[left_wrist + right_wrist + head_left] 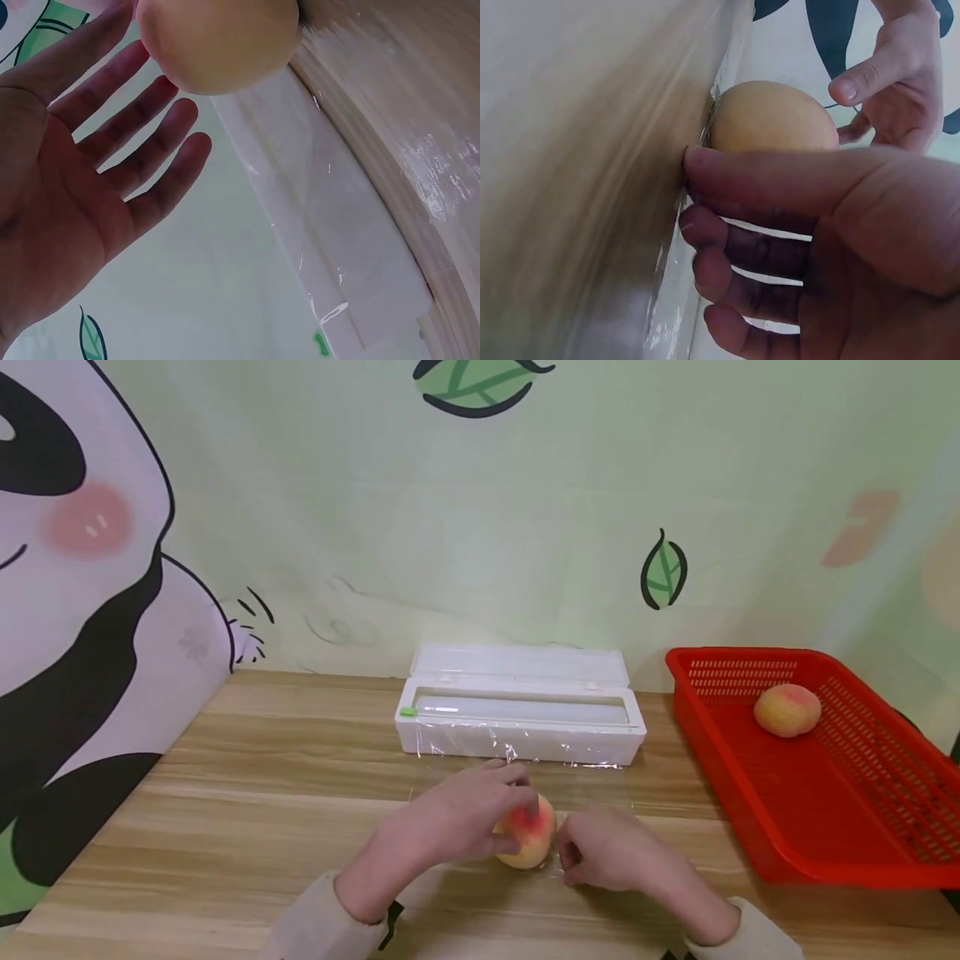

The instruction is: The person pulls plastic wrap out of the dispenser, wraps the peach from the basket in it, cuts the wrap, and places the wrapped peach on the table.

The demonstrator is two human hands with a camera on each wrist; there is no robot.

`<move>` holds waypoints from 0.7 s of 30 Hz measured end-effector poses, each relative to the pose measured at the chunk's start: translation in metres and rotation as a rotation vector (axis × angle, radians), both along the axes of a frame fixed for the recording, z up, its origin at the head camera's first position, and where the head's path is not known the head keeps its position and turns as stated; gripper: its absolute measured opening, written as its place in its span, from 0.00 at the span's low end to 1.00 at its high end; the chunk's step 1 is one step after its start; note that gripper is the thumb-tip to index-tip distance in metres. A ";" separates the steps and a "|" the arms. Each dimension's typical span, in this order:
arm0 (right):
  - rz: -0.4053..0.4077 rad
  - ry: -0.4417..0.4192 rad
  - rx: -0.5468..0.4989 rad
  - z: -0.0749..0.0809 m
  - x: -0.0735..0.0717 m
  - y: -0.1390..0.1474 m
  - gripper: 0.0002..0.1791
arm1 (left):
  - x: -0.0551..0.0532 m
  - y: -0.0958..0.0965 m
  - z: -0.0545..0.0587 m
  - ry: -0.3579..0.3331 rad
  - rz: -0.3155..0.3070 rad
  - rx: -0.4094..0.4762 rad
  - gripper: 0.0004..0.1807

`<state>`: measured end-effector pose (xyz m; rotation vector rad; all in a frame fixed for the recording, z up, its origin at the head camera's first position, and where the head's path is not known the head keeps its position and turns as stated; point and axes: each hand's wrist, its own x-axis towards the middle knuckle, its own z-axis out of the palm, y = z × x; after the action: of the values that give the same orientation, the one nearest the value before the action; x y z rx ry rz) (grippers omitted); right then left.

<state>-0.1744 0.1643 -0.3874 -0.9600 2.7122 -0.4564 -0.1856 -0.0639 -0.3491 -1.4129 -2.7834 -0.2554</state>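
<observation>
Your left hand [461,814] has its fingers loose and spread at the left of the peach [536,835], which sits on plastic film [510,750] near side of the white box [600,745]; your right hand [618,852] pinches film, right of the peach.

Head view: peach [536,842] partly behind left hand [468,814]; red basket [738,802], panda [90,635] cut by side edges.
</observation>
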 end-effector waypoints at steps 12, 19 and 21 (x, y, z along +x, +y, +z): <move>0.011 -0.034 -0.154 0.007 -0.003 0.001 0.14 | 0.005 0.004 -0.002 -0.037 0.088 -0.041 0.35; -0.004 0.041 -0.229 0.010 -0.007 0.000 0.13 | 0.009 0.017 -0.005 -0.066 0.172 -0.096 0.46; -0.019 0.052 -0.234 0.009 -0.008 0.000 0.13 | 0.011 0.020 -0.007 -0.040 0.188 -0.127 0.49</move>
<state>-0.1823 0.1639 -0.3784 -1.0155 2.7605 -0.7776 -0.1749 -0.0436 -0.3556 -1.1670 -2.9879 -0.1075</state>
